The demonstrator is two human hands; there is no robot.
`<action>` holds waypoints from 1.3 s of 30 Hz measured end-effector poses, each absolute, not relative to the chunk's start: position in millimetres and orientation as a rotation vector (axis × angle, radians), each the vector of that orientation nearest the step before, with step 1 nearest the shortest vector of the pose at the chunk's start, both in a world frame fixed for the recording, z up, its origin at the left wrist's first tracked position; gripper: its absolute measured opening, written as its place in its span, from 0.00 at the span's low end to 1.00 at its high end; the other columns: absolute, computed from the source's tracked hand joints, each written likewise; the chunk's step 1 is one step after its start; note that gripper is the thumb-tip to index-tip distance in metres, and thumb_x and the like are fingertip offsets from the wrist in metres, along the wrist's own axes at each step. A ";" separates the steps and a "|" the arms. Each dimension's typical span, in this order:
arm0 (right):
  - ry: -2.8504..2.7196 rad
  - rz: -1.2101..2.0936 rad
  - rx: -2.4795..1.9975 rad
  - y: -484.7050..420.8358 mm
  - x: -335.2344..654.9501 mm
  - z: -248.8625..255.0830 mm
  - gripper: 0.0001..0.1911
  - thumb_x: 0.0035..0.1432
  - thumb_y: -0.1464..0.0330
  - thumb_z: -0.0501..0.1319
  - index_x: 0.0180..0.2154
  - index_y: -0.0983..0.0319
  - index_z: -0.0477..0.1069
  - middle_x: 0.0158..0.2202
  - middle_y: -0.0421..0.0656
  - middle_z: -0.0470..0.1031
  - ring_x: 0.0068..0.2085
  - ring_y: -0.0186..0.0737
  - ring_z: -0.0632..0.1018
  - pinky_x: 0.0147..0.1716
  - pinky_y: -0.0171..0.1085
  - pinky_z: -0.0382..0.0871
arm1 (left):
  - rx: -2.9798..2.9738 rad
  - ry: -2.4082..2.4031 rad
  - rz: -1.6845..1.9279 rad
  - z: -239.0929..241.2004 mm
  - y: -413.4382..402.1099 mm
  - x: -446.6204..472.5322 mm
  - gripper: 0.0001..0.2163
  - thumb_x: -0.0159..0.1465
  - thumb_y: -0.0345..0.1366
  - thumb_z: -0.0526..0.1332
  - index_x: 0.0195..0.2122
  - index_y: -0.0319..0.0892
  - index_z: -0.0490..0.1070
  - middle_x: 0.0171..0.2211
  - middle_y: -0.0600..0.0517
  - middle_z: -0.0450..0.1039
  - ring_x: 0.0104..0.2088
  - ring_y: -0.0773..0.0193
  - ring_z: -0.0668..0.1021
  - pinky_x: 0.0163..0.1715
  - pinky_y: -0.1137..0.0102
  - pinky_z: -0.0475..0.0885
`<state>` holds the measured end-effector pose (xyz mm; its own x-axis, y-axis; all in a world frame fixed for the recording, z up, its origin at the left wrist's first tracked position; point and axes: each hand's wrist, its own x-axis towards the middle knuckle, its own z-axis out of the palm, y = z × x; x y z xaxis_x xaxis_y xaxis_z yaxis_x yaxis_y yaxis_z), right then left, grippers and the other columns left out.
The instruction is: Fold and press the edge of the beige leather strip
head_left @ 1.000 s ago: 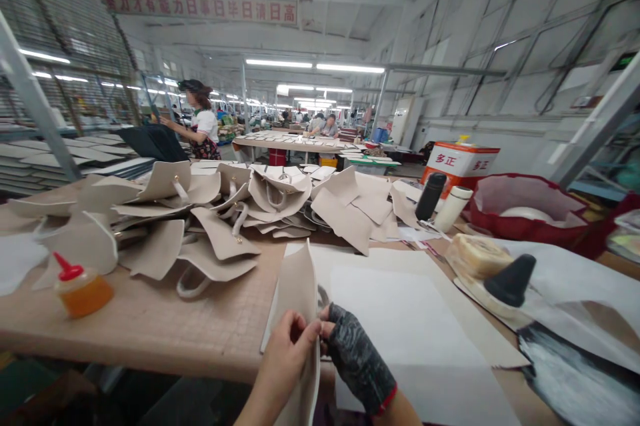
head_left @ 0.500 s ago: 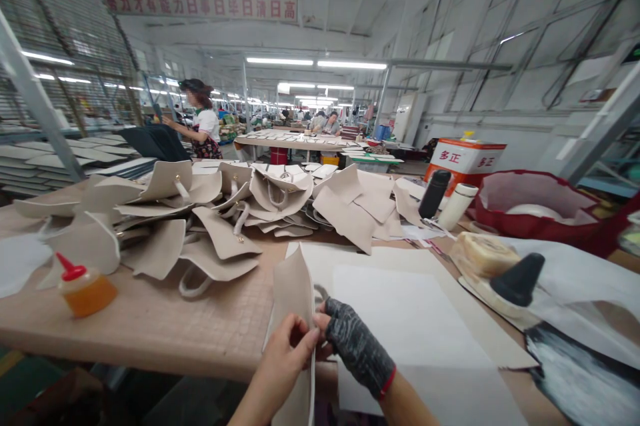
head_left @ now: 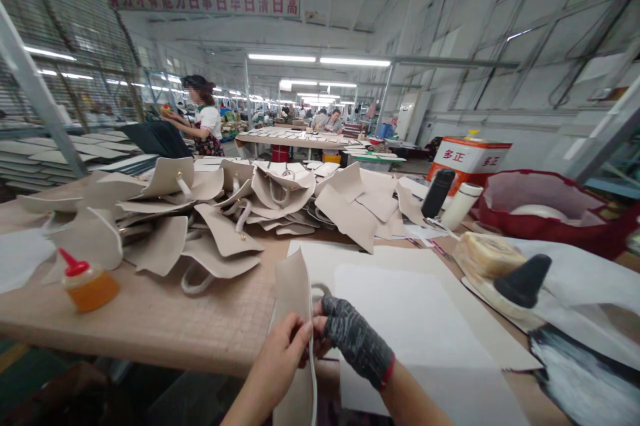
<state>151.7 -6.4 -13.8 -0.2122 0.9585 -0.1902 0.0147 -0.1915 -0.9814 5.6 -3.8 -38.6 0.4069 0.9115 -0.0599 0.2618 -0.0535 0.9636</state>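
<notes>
A beige bag panel stands on edge at the table's front, its pale rim facing me. Bare, my left hand pinches it from the left with thumb and fingers near the middle of the rim. My right hand wears a dark grey fingerless glove with a red cuff. Its fingers close on the panel's right face, just below a grey looped handle. Those fingertips are partly hidden behind the rim. White sheets lie beneath my right hand.
A heap of beige panels with handles covers the back. A red-capped bottle of orange liquid stands left. At right are a black bottle, a white flask, a tin and a dark cone. A co-worker stands beyond.
Both hands keep their hold on the panel, with only a slight shift of the left hand. The whole view has moved a little. At the back, the co-worker's hands have risen slightly.
</notes>
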 end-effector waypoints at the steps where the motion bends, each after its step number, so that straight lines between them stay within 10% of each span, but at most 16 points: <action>1: -1.269 1.506 -1.248 -5.9 150.7 -14.3 0.12 0.40 0.62 0.59 0.24 0.63 0.61 0.18 0.37 0.69 0.20 0.34 0.72 0.21 0.34 0.69 | 1.632 1.100 0.724 -38.1 -4.5 4.6 0.14 0.62 0.46 0.46 0.25 0.44 0.57 0.20 0.56 0.63 0.21 0.65 0.69 0.22 0.71 0.63; 17: -1.285 1.285 -1.438 1.4 178.5 -26.3 0.04 0.37 0.67 0.51 0.19 0.61 0.59 0.10 0.35 0.63 0.13 0.32 0.67 0.15 0.31 0.60 | 1.643 1.427 0.948 -34.1 3.3 -18.2 0.14 0.61 0.46 0.45 0.22 0.45 0.54 0.16 0.60 0.55 0.17 0.66 0.65 0.20 0.72 0.58; 25: -1.266 1.331 -1.309 -9.0 166.0 -12.7 0.10 0.45 0.63 0.57 0.28 0.63 0.62 0.25 0.40 0.70 0.26 0.37 0.74 0.22 0.34 0.69 | 1.946 1.427 0.895 -12.7 -16.4 10.7 0.13 0.62 0.40 0.44 0.21 0.45 0.54 0.20 0.55 0.61 0.24 0.63 0.69 0.26 0.70 0.58; 34: -1.896 0.269 -1.291 -30.7 153.4 -13.0 0.14 0.51 0.68 0.56 0.41 0.61 0.67 0.39 0.48 0.74 0.41 0.45 0.75 0.41 0.41 0.71 | 1.872 1.498 0.885 -16.7 -6.3 16.1 0.11 0.61 0.36 0.44 0.21 0.45 0.53 0.20 0.55 0.62 0.25 0.63 0.69 0.26 0.70 0.57; 39: -2.018 -0.052 -1.366 -20.8 166.6 -69.3 0.18 0.45 0.68 0.59 0.41 0.63 0.73 0.38 0.54 0.76 0.36 0.53 0.77 0.35 0.44 0.74 | 1.848 1.452 0.949 -23.5 -2.1 22.7 0.13 0.63 0.36 0.45 0.21 0.44 0.55 0.19 0.55 0.62 0.23 0.64 0.69 0.23 0.72 0.59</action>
<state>166.6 -20.8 -69.3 -0.2089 0.8036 0.5573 0.8313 0.4460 -0.3316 22.7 -2.1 -23.5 0.1467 0.9744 0.1704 0.5470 -0.2235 0.8067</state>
